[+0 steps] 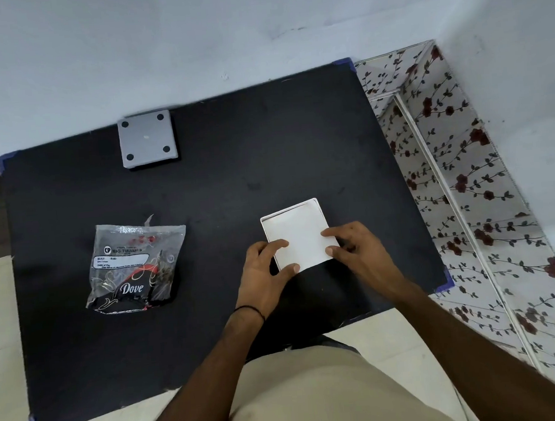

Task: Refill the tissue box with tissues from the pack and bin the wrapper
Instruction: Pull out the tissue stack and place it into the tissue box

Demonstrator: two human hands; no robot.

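Note:
A square white tissue box (297, 232) lies on the black table (221, 188), right of centre, its top filled with flat white tissues. My left hand (264, 271) grips its near left corner, thumb and fingers on the edge. My right hand (355, 247) holds its near right side, fingers pressing on the white top. A crumpled clear-and-black plastic wrapper (136, 266) printed "Dove" lies flat on the table to the left, apart from both hands. It looks empty. No bin is in view.
A grey square plate (147, 139) with four black dots rests at the table's far edge against the white wall. A floral-patterned panel (459, 176) runs along the right of the table. Beige floor shows on the near side.

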